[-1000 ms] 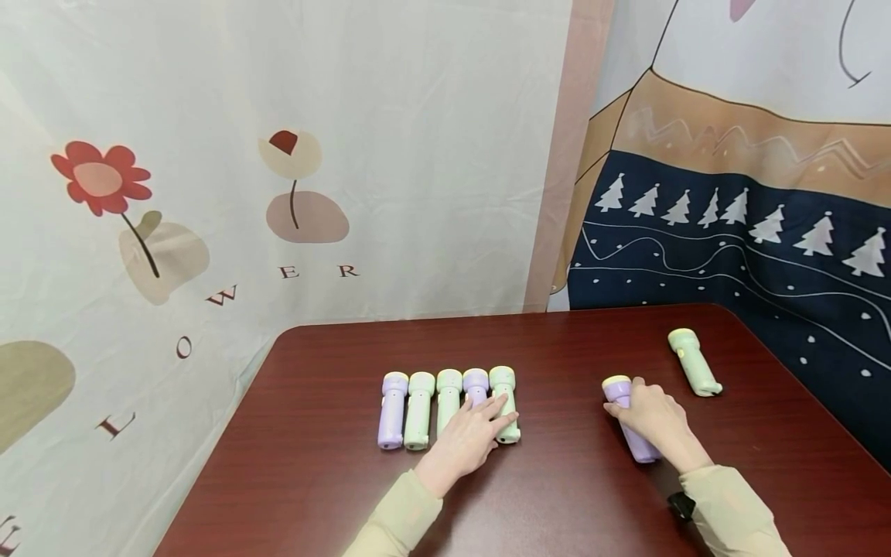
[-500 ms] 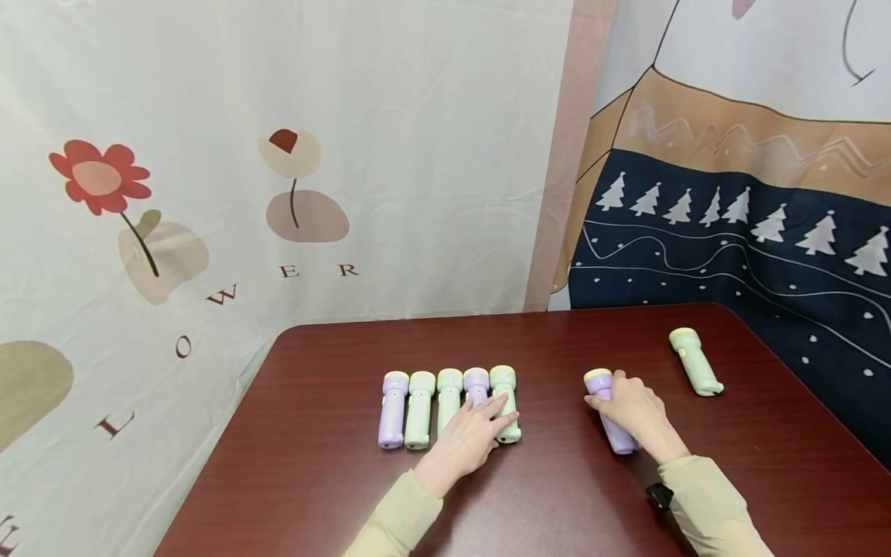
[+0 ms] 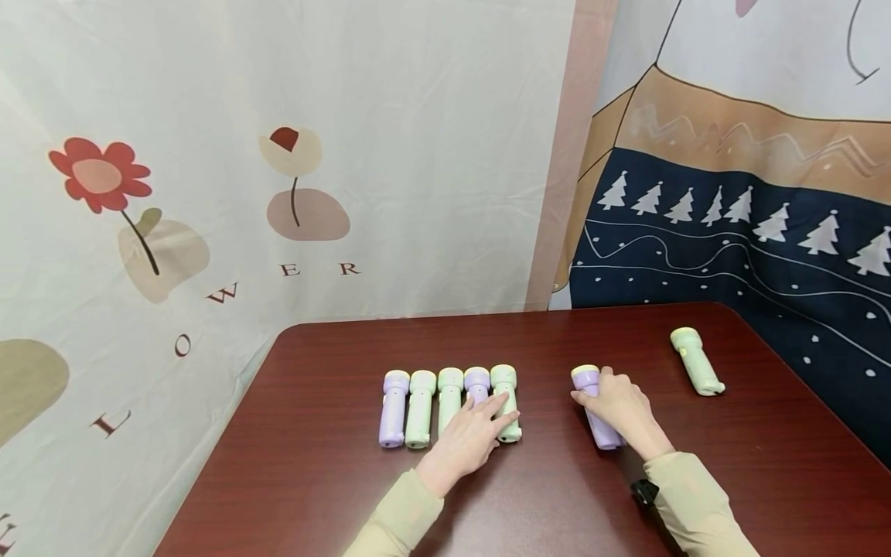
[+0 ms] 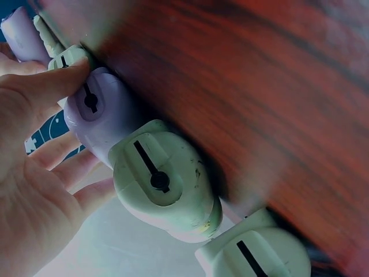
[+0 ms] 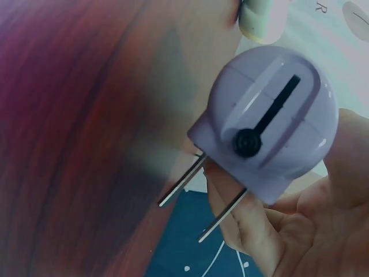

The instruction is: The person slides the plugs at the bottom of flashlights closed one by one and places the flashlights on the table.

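In the head view, several pale green and purple flashlights lie side by side in a row, heads pointing away. My left hand (image 3: 465,439) rests across the row's right part with spread fingers. It covers much of a purple flashlight (image 3: 477,381) and touches the rightmost green flashlight (image 3: 504,379); the thumb lies near that one's tail in the left wrist view. Right of the row, my right hand (image 3: 622,408) grips another purple flashlight (image 3: 602,430) between thumb and fingers. The right wrist view shows this flashlight's tail (image 5: 271,109) with two metal prongs sticking out.
A green flashlight (image 3: 698,363) lies alone at the table's back right. The dark red-brown table (image 3: 313,495) ends at the back against a printed curtain (image 3: 431,155). A purple flashlight (image 3: 393,410) forms the row's left end.
My right hand has moved left with the purple flashlight, nearer the row, and the flashlight now points slightly more straight ahead. The left hand and the row have stayed in place.
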Demonstrator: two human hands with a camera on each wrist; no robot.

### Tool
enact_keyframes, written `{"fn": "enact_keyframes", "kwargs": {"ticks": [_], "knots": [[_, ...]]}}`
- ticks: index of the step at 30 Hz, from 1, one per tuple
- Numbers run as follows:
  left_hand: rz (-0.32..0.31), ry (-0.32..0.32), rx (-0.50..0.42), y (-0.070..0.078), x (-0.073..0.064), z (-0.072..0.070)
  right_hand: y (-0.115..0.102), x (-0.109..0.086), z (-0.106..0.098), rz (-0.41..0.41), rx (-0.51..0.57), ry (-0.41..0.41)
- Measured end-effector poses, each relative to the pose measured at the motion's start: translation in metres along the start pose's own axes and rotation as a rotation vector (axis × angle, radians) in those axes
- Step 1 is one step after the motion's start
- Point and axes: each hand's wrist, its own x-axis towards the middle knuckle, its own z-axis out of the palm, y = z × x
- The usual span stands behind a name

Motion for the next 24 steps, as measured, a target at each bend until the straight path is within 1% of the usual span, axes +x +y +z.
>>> {"fn": "enact_keyframes", "kwargs": {"ticks": [8,15,19,24], "knots": [[-0.005,0.03,-0.007,0.001,-0.001,0.0,-0.009,0.001,0.003,-0.009,0.024,0.015],[-0.029,0.018,-0.039,0.002,0.001,0.001,-0.021,0.003,0.005,0.0,0.06,0.027],[-0.043,0.018,-0.055,0.003,0.002,0.001,-0.027,0.003,0.007,-0.012,0.083,0.034],[-0.056,0.025,-0.041,0.005,0.003,0.001,-0.034,0.002,0.008,-0.038,0.12,0.04]]}}
